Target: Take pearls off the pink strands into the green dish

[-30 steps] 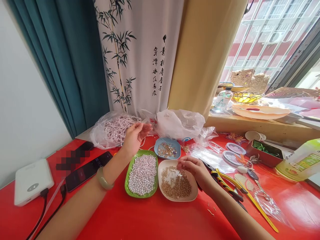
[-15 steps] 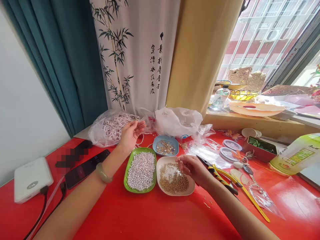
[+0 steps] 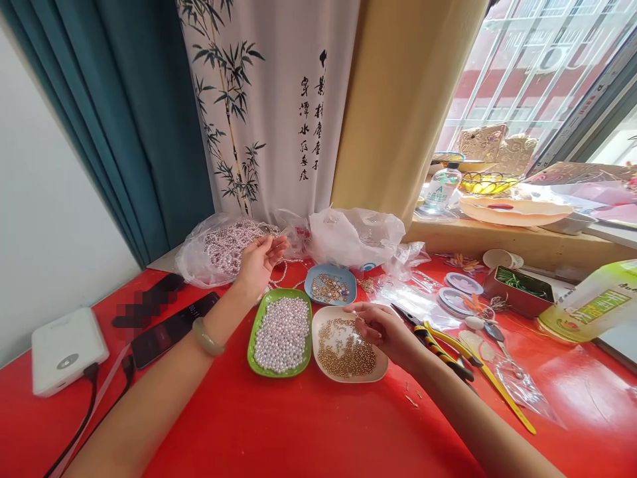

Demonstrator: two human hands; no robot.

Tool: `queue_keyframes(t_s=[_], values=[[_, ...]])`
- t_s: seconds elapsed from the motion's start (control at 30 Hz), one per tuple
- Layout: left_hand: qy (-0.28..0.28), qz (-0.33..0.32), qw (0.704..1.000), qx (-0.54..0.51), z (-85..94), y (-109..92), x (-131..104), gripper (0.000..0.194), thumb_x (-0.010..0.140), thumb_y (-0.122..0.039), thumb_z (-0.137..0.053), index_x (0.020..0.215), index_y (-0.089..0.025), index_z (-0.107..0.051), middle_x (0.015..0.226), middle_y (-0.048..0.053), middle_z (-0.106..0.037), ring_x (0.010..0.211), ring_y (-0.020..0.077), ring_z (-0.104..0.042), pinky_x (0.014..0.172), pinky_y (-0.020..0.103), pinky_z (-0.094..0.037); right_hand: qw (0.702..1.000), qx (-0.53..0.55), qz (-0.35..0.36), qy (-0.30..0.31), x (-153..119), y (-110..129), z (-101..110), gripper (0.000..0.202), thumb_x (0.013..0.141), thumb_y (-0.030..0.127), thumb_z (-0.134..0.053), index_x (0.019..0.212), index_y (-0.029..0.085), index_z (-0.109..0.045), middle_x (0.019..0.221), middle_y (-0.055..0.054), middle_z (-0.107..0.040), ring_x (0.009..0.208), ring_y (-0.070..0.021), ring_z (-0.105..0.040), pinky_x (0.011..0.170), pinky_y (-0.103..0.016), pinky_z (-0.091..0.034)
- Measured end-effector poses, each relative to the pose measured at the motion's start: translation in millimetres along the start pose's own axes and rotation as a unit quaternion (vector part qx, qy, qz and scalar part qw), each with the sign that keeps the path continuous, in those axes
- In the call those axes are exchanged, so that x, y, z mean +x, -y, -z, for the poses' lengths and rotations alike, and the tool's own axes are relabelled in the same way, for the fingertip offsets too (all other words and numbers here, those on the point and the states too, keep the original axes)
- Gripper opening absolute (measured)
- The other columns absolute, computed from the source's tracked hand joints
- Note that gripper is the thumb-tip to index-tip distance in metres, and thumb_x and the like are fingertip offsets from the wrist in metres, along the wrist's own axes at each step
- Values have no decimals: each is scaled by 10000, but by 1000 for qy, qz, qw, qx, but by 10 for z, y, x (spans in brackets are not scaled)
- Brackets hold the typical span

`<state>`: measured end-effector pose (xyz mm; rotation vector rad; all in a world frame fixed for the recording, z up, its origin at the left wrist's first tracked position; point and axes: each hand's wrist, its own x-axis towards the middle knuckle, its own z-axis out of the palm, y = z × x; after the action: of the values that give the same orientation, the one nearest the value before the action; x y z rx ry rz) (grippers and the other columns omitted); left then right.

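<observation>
My left hand (image 3: 261, 261) is raised above the back of the green tray (image 3: 253, 364) of pearly beads, near a bag of bead strands (image 3: 226, 249). Its thumb and index finger are pinched together; what they hold is too small to make out. Over the right rim of the cream dish (image 3: 326, 373) of gold beads is my right hand (image 3: 373, 323), fingers curled, with a tiny light bead or tip at the fingertips. A blue dish (image 3: 309, 296) with mixed beads lies behind.
Black-and-yellow pliers (image 3: 430, 345) and yellow tweezers (image 3: 505, 396) lie to the right, beside spools (image 3: 455, 300) and a red tin (image 3: 517, 302). At the left are a phone (image 3: 172, 332) and a white power bank (image 3: 68, 352). A large bottle (image 3: 587, 305) lies at the far right.
The view has shifted slightly. My right hand's index finger now reaches further out over the cream dish, and my left hand has hardly moved.
</observation>
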<state>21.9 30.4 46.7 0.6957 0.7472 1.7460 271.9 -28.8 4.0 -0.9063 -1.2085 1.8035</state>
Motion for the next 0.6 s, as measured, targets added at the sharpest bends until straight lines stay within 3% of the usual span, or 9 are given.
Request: queue_keyframes(t_s=[0.37,0.47,0.6], values=[[-4,2,1000,5,9,10,17,120,778,-59,-462,695,-123,-520,737,64,-662,649,96,-631,594,162,-496,1000,-24,18,-7,-2,13,-7,142,724,245,-497,772,128,-562,484,45,-412,410,-33,-199,406,-203,-80],[3,8,1000,11,15,15,4,119,779,-60,-456,698,-125,-515,740,64,-662,661,103,-635,585,162,-493,994,-98,20,-49,-19,78,-37,167,721,272,-487,761,129,-562,486,35,-445,415,-41,-229,406,-203,-108],[5,33,999,34,40,36,-4,89,767,-67,-482,721,-126,-531,749,56,-657,647,104,-632,578,174,-494,962,-254,35,-93,-19,156,59,239,733,348,-468,765,132,-566,548,4,-523,450,-61,-329,422,-201,-218]])
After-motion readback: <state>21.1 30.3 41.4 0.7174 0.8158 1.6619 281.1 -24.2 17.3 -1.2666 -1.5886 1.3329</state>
